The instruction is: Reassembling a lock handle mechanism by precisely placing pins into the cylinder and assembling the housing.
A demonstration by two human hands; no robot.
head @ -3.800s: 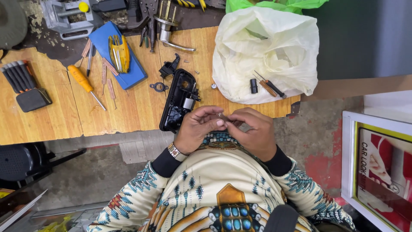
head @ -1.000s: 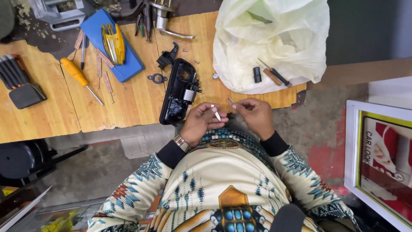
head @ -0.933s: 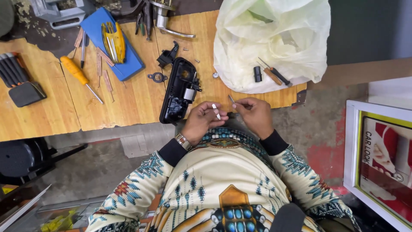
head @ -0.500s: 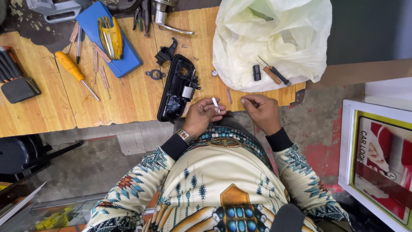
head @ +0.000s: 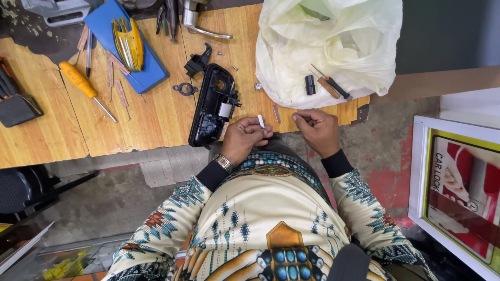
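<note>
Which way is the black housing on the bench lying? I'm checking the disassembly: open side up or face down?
Open side up: the black housing lies flat on the wooden bench with its hollow interior and a metal part showing.

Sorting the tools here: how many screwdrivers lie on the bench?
2: an orange-handled screwdriver on the left near the blue tray, and a wooden-handled screwdriver on the white plastic bag. More may be hidden.

Small white cylindrical piece pinched in left hand: too small to identify. Right hand fingertip contents indiscernible. Far-edge metal tools and left black case cropped.
</note>
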